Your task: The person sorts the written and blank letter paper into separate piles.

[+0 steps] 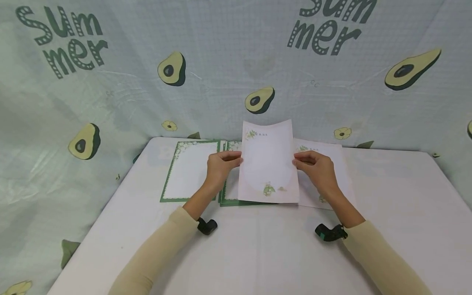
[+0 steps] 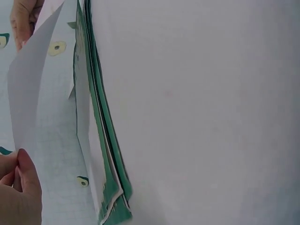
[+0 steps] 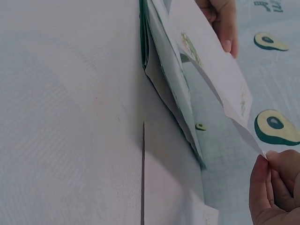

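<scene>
A pale pink sheet of decorated paper (image 1: 268,159) is held raised between both hands, with green plant prints near its top left and bottom. My left hand (image 1: 220,166) pinches its left edge between thumb and fingers. The opposite edge is pinched by my right hand (image 1: 318,170). Under and behind it lie green-bordered sheets (image 1: 231,186), partly covered. To the right, another pale pink sheet (image 1: 341,164) lies flat, partly behind my right hand and forearm. In the right wrist view the held paper (image 3: 225,70) bends a little and stands apart from the stack below.
A green-bordered sheet (image 1: 189,170) lies on the left of the white table (image 1: 258,254). Behind the table hangs a pale cloth (image 1: 221,49) printed with avocados and lettering. Black wrist cameras (image 1: 207,226) are worn on both wrists.
</scene>
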Demonstrator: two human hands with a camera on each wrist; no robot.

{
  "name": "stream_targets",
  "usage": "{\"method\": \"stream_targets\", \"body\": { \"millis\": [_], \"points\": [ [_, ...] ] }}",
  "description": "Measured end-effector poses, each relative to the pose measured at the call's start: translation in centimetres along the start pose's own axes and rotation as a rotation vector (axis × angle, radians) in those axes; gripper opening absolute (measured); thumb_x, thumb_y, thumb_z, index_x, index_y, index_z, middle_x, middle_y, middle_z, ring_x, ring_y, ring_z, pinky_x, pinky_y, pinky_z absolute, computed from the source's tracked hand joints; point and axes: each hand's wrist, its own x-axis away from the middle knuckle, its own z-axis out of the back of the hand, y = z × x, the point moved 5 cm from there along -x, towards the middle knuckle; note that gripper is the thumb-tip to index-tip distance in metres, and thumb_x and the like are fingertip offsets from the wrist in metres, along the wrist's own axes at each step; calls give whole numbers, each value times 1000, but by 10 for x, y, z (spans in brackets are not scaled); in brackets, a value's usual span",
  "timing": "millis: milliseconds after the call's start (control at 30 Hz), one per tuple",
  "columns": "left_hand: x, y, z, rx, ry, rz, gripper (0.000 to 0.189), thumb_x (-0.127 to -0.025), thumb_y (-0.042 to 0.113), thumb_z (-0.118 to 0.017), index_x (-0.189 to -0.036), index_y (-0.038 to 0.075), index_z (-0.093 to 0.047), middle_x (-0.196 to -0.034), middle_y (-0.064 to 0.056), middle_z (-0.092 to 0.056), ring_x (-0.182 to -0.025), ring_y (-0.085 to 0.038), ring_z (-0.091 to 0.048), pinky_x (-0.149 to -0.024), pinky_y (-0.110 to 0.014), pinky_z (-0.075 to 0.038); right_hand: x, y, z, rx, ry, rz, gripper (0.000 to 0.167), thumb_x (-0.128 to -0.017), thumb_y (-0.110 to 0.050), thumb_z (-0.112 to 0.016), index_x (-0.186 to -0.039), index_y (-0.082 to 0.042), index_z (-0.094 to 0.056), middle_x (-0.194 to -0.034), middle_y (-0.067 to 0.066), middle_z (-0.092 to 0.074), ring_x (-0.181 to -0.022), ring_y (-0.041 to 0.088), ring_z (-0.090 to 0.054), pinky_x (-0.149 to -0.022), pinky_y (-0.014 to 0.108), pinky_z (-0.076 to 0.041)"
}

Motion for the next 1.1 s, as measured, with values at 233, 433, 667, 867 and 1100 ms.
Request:
{"method": "stream_targets", "body": {
  "millis": [233,433,667,867,1100],
  "points": [
    [2,5,-8,29,-42,-2,19,-88,5,-79,-107,2,-79,-107,-11,-76,-91,-20,-75,-88,-34,-61,5,-5,11,32,-3,1,34,-94,-28,-76,-119,-5,-73,-113,14,-74,-88,1,-70,-78,12,-56],
    [3,8,-14,33,-54,-5,19,-89,6,-79,-108,3,-79,-107,-10,-77,-92,-19,-75,-85,-29,-61,6,-4,17,30,1,-20,35,-94,-30,-77,-119,-5,-73,-112,12,-74,-87,3,-71,-79,13,-56],
    [2,12,-25,49,-53,-42,19,-88,5,-80,-107,3,-79,-105,-10,-77,-89,-19,-75,-85,-29,-61,7,-4,25,60,14,-10,36,-95,-29,-76,-119,-4,-72,-113,14,-73,-88,-1,-69,-78,11,-55],
    [1,13,-36,59,-54,-15,17,-88,5,-80,-105,3,-79,-103,-9,-77,-86,-17,-75,-85,-29,-61,10,-3,32,66,11,-2,36,-95,-30,-74,-120,-4,-72,-113,14,-73,-88,0,-70,-79,11,-55],
    [0,15,-48,72,-68,-34,17,-89,7,-79,-106,3,-79,-102,-8,-77,-87,-17,-74,-83,-28,-61,18,-1,51,107,29,-1,38,-96,-32,-73,-121,-4,-71,-112,11,-74,-86,-2,-70,-78,9,-54]
  ]
}}
